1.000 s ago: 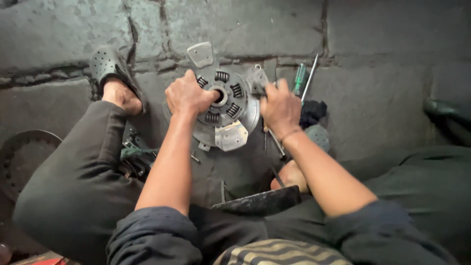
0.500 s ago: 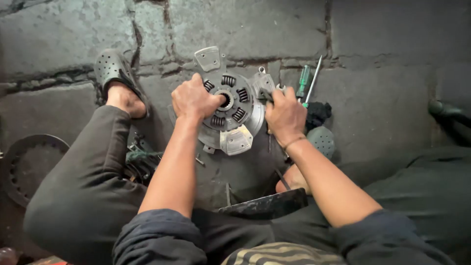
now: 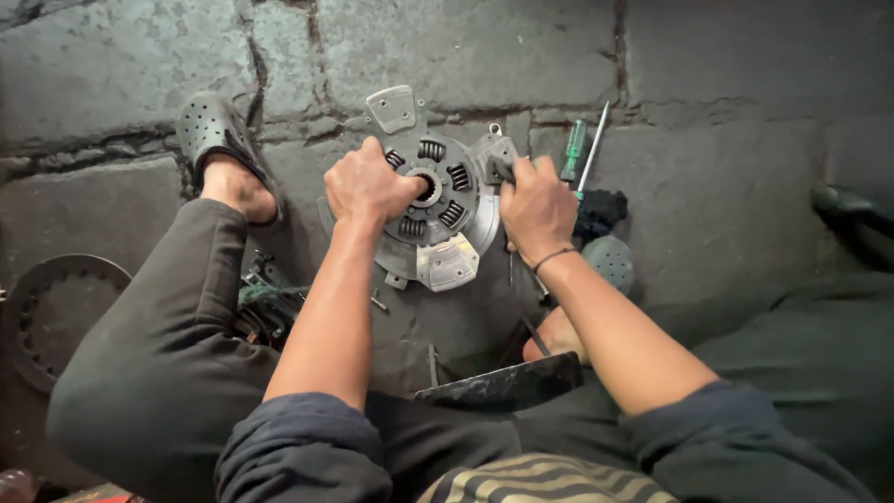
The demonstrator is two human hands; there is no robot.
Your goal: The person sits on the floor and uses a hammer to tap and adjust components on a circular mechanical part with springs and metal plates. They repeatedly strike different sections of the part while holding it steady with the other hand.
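Note:
A round metal clutch disc (image 3: 449,244) with coil springs around its hub and grey pads on its arms lies on the stone floor in front of me. My left hand (image 3: 365,184) grips its left side, with the thumb at the centre hub. My right hand (image 3: 537,207) is closed on the disc's right pad arm, near its edge. A green-handled screwdriver (image 3: 575,149) lies just right of the disc.
My feet in dark perforated clogs sit at left (image 3: 212,135) and right (image 3: 607,261) of the disc. A large toothed metal ring (image 3: 42,307) lies at far left. Small metal parts (image 3: 265,296) sit by my left knee. A dark flat blade (image 3: 503,382) rests near my lap.
The view has shifted slightly, so the disc and hands sit a little higher in frame. Both hands keep their grip on the disc; my right hand has moved a little up its rim.

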